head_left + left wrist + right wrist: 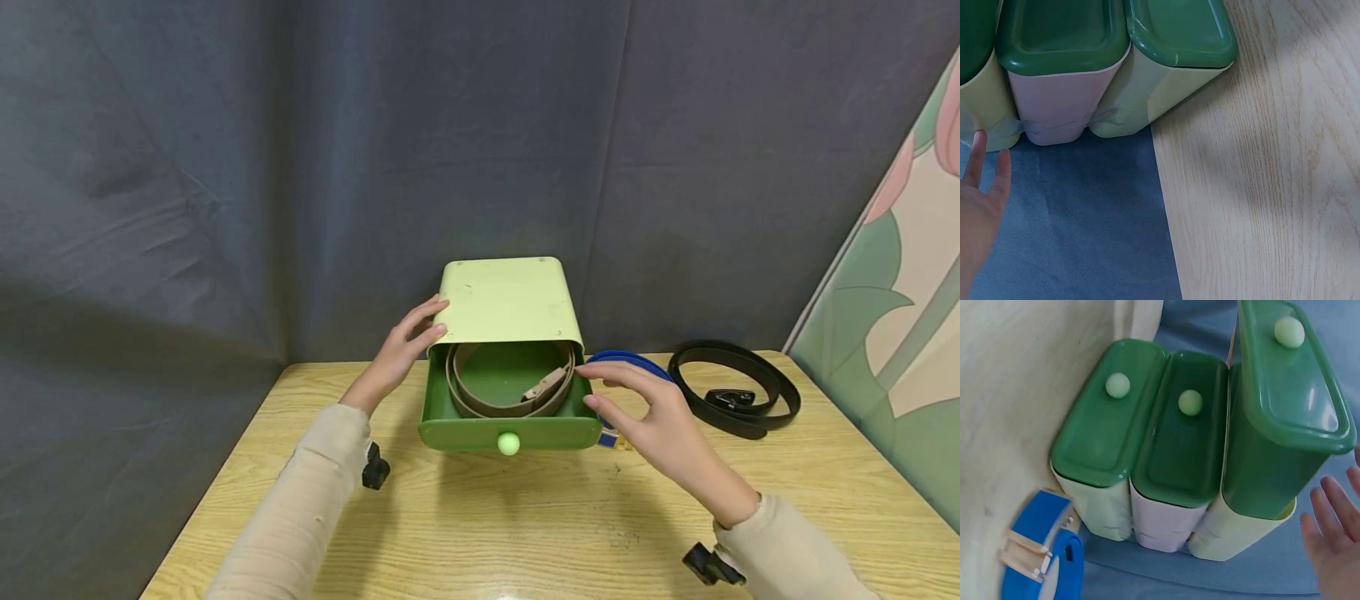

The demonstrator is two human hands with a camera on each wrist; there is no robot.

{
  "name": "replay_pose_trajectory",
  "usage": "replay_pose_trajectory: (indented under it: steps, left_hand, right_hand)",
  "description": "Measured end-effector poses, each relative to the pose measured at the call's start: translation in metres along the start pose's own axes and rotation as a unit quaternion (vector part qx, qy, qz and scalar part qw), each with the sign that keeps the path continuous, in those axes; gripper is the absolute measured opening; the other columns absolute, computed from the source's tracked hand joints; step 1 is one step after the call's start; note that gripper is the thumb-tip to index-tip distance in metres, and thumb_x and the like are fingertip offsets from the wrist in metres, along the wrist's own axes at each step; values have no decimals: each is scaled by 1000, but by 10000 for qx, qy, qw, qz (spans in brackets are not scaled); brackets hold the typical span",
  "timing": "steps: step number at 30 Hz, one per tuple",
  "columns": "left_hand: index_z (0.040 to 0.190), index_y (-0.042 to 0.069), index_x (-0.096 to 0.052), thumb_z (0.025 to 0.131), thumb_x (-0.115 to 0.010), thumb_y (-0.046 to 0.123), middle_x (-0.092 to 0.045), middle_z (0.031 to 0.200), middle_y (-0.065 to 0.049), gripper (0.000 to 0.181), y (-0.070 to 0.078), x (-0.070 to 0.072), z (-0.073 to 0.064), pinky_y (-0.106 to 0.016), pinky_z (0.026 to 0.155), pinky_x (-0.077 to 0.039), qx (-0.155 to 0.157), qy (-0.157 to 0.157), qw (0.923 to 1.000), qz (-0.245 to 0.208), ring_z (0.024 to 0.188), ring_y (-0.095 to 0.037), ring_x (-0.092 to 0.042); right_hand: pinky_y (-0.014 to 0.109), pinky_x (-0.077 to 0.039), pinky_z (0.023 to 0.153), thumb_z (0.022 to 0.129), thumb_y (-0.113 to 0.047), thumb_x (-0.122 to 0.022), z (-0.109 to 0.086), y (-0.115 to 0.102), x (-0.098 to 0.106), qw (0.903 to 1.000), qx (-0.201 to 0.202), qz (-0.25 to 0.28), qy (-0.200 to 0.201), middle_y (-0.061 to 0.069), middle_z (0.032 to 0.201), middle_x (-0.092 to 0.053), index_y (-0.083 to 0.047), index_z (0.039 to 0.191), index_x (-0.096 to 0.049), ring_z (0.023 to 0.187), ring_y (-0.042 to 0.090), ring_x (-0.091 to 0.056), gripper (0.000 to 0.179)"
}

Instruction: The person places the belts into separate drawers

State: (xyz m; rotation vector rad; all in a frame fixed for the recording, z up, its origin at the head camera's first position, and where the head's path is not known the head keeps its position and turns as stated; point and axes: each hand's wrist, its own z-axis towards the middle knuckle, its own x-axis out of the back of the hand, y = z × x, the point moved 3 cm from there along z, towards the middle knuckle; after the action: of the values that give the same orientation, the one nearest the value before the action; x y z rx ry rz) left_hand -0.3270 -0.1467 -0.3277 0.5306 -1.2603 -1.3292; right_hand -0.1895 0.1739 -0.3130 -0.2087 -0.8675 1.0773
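A drawer cabinet (pixel 506 296) with a pale yellow-green top stands at the back of the table. Its green top drawer (pixel 438 435), with a round knob, is pulled out. Inside lies a coiled brown belt (pixel 487 411). My left hand (pixel 393 358) touches the cabinet's left side with extended fingers; in the left wrist view that hand (pixel 979 212) shows only partly. Near the drawer's right edge is my right hand (pixel 656 417), thumb and fingers apart and nothing between them. The right wrist view shows the hand (pixel 1338 537) beside the extended drawer (pixel 1285 394).
Right of the cabinet lies a blue belt (pixel 630 358), partly hidden by my right hand; its buckle (pixel 1032 550) shows in the right wrist view. Farther right is a coiled black belt (pixel 783 392). Two closed drawers (pixel 1179 437) sit below the pulled-out one. A grey curtain (pixel 450 150) hangs behind.
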Motion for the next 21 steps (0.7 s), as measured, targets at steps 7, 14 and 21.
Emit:
replay_pose_trajectory:
  steps: [7,14,21]
  left_hand:
    - [150,11,-44,104,-53,19,-23,162,-2,48,0,-1,1,-53,107,-33,-21,25,9999,98,131,-31,-39]
    - [150,7,-42,104,-52,17,-22,163,-6,48,7,-3,-2,-55,107,-32,1,-12,10000,75,130,-34,-39]
    - [149,-1,-40,104,-50,12,-20,162,-15,49,37,-5,-12,-56,107,-32,118,-95,9999,57,131,-38,-37]
  right_hand:
    - [15,-46,89,85,6,-74,-17,0,-2,9976,-303,408,464,7,124,-65,-10,127,-67,111,4,-58,46]
    - [16,-49,87,82,9,-75,-32,4,-9,9921,-693,833,638,9,129,-62,-5,130,-63,109,3,-61,51]
    - [15,-49,88,80,8,-77,-40,7,-17,9890,-972,908,654,14,128,-61,-1,132,-60,107,2,-61,56]
